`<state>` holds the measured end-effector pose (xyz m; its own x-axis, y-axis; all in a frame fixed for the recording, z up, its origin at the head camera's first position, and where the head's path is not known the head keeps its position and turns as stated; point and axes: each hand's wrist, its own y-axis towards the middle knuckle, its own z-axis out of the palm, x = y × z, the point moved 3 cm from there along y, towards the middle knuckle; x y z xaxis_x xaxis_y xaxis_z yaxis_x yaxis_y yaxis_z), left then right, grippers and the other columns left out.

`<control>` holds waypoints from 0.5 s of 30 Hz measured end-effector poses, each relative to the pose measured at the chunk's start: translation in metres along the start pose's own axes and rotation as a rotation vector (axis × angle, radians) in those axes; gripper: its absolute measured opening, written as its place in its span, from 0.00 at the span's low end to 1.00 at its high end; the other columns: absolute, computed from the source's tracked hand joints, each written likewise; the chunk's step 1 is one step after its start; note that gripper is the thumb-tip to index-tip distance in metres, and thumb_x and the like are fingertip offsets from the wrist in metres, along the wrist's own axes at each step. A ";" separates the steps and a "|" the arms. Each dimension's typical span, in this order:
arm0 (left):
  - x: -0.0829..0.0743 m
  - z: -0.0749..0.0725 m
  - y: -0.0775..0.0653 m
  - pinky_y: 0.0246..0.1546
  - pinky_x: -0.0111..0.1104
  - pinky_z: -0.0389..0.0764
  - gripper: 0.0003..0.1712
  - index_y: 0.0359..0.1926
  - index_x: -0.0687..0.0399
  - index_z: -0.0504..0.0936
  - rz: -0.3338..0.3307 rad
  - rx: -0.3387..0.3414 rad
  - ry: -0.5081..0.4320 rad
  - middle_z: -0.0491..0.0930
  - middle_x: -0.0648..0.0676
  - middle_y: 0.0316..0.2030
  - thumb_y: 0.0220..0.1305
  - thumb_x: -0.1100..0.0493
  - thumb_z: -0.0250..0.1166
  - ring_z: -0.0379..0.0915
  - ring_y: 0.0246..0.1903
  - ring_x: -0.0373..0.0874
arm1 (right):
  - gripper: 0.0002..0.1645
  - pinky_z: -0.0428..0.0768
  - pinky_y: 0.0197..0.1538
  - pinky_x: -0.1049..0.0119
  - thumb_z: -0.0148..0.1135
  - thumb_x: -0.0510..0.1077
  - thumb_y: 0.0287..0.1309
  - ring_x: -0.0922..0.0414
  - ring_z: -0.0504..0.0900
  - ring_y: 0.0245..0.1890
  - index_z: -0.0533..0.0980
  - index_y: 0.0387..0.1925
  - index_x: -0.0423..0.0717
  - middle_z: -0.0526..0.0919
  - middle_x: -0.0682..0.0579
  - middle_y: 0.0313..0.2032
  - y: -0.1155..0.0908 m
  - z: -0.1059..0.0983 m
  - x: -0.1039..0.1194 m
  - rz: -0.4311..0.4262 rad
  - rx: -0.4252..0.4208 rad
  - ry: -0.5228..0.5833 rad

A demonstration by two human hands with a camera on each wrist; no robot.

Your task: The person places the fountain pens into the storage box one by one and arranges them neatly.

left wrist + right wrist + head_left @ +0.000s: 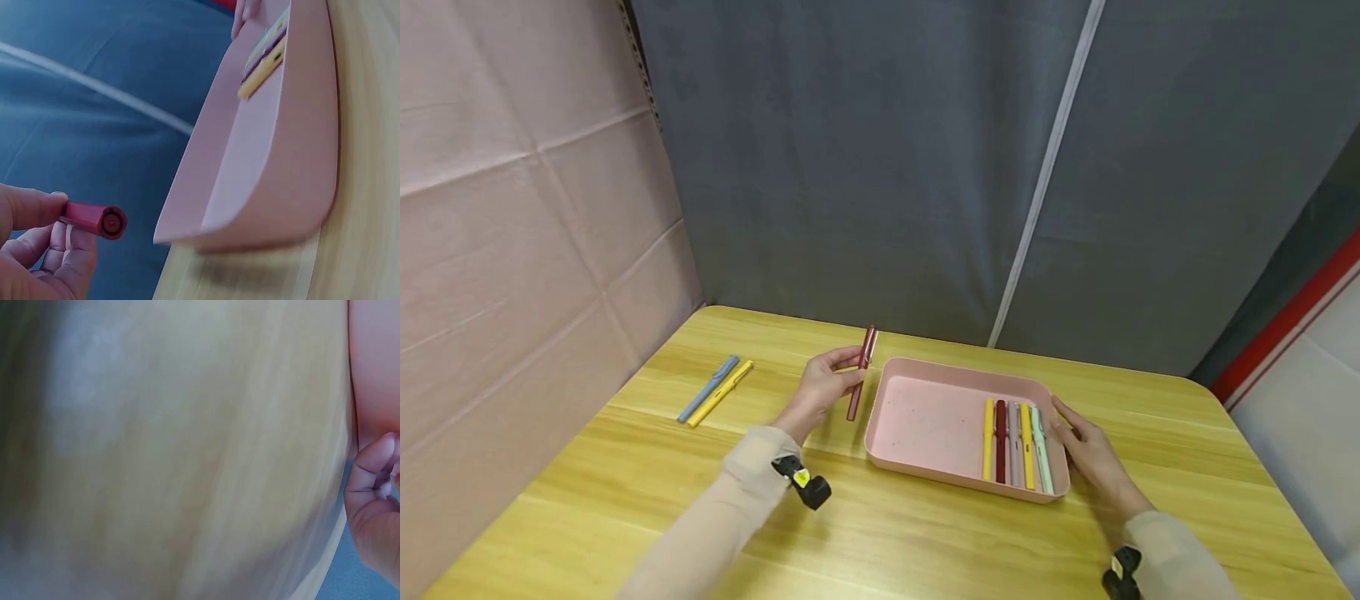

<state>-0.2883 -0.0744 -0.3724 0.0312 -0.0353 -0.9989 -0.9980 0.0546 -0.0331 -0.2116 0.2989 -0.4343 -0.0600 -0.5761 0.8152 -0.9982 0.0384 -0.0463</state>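
My left hand (pixel 822 387) pinches a dark red pen (pixel 862 371) between thumb and fingers, left of a pink tray (pixel 917 469). The pen is held up at a tilt, apart from the tray; the left wrist view shows its round end (pixel 112 222). At the tray's right end, my right hand (pixel 1093 450) grips the rim, its fingers curled against the wall in the right wrist view. Inside the tray's right part several pens lie side by side: yellow (pixel 988 439), dark red (pixel 1001 442), greyish purple (pixel 1015 446), another yellow (pixel 1027 447) and mint green (pixel 1042 450).
A blue pen (pixel 708 389) and a yellow pen (pixel 720 394) lie next to each other on the wooden table (pixel 880 533), toward its left side. Behind the table hangs a dark grey curtain (pixel 850 167); a pale pink cloth (pixel 512 250) covers the left side.
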 end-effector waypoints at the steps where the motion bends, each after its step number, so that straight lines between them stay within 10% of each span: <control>1: 0.000 0.005 -0.001 0.33 0.25 0.77 0.23 0.56 0.66 0.75 0.005 0.006 -0.012 0.77 0.63 0.47 0.58 0.74 0.61 0.75 0.35 0.37 | 0.35 0.69 0.28 0.72 0.42 0.52 0.71 0.61 0.70 0.30 0.48 0.72 0.44 0.72 0.33 0.49 0.000 0.000 0.000 -0.004 -0.005 -0.002; 6: 0.000 0.029 -0.004 0.33 0.26 0.78 0.23 0.55 0.66 0.76 0.010 0.037 -0.044 0.78 0.63 0.46 0.57 0.75 0.61 0.76 0.35 0.38 | 0.34 0.69 0.22 0.71 0.43 0.51 0.71 0.64 0.64 0.16 0.49 0.72 0.45 0.63 0.53 0.20 0.000 0.000 0.000 -0.002 -0.013 0.016; 15: 0.009 0.062 -0.007 0.42 0.32 0.81 0.23 0.56 0.63 0.76 -0.056 0.092 -0.032 0.79 0.61 0.47 0.58 0.73 0.61 0.76 0.38 0.39 | 0.35 0.69 0.20 0.71 0.43 0.52 0.71 0.64 0.64 0.15 0.49 0.72 0.44 0.63 0.54 0.20 0.000 0.000 0.000 -0.005 -0.009 0.032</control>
<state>-0.2774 -0.0133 -0.3834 0.0896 -0.0094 -0.9959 -0.9854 0.1445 -0.0900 -0.2119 0.2988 -0.4349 -0.0544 -0.5500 0.8334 -0.9984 0.0431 -0.0367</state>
